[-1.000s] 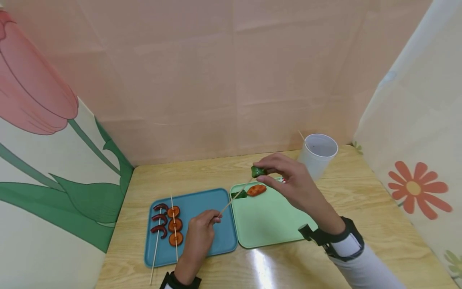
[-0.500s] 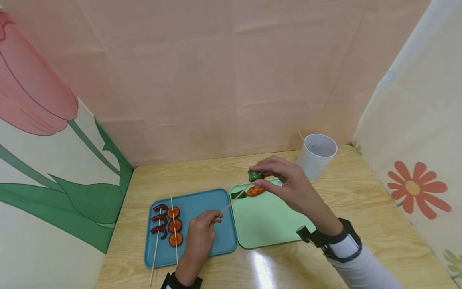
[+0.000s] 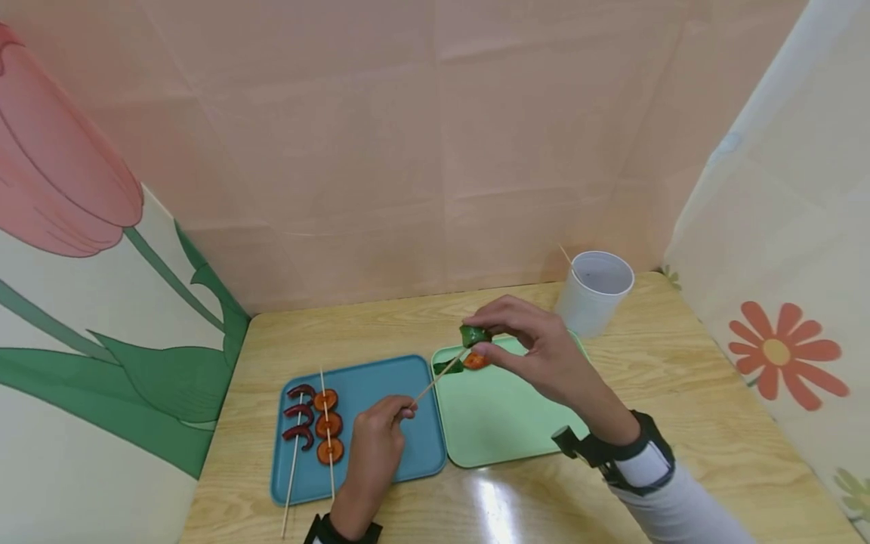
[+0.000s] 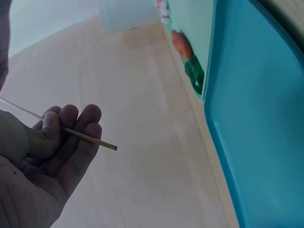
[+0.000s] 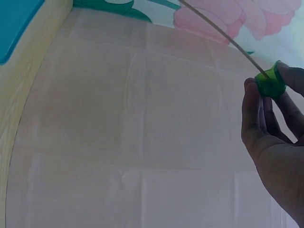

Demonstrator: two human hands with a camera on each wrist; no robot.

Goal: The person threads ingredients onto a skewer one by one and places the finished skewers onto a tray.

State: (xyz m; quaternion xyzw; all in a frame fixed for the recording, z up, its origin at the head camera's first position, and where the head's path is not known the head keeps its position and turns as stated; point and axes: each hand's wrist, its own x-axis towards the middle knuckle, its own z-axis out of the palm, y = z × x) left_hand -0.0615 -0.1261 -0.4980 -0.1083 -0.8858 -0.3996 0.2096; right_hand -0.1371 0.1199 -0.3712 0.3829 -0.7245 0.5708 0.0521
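Observation:
My left hand (image 3: 377, 442) pinches a thin wooden skewer (image 3: 435, 383) between thumb and fingers, over the blue tray. Its blunt end pokes out past my fingers in the left wrist view. My right hand (image 3: 537, 351) grips a glossy green pepper piece (image 5: 271, 86) by its sides, above the green tray (image 3: 503, 427). The skewer's far end meets this piece in the right wrist view. Behind the skewer, a second green piece (image 4: 194, 75) lies at the tray's corner beside an orange-brown piece (image 4: 181, 46). My right fingers partly cover the orange-brown one in the head view.
On the blue tray (image 3: 424, 446) lie two loaded skewers, one with dark red curled pieces (image 3: 299, 412), one with orange round slices (image 3: 329, 425). A white cup (image 3: 593, 302) with a stick inside stands at the back right. A red-and-white piece (image 4: 163, 10) sits near it.
My right hand has moved left and slightly down with the green pepper piece, bringing it onto the skewer's end. My left hand has stayed nearly still.

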